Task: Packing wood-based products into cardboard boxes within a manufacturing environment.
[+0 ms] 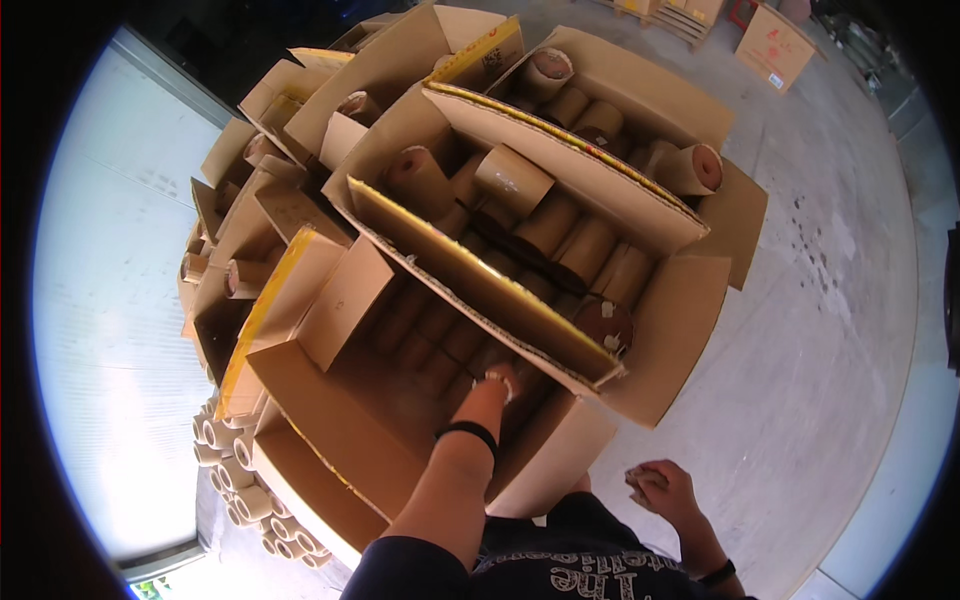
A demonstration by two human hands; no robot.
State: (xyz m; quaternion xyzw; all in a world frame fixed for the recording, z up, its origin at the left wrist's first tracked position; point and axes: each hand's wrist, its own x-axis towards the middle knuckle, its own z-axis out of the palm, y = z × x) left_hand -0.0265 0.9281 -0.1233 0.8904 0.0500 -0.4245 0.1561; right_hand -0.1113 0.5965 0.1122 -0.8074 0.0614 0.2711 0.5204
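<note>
My left arm reaches down into the nearest open cardboard box (330, 425). Inside it, my left hand (496, 380) is next to several brown cardboard-coloured rolls (440, 345) lying in rows. Its fingers are blurred and partly hidden, so their grip does not show. Outside the box, to its right, my right hand (662, 487) hangs in front of my body with its fingers curled closed. Something greyish shows at those fingertips, too small to make out.
Beyond a tall flap, a second open box (680, 330) holds several brown rolls (515, 180), some standing, some lying. More open boxes (235, 255) with rolls stand to the left and behind. Cardboard tubes (240, 475) are piled at lower left. A closed carton (775, 48) stands far right.
</note>
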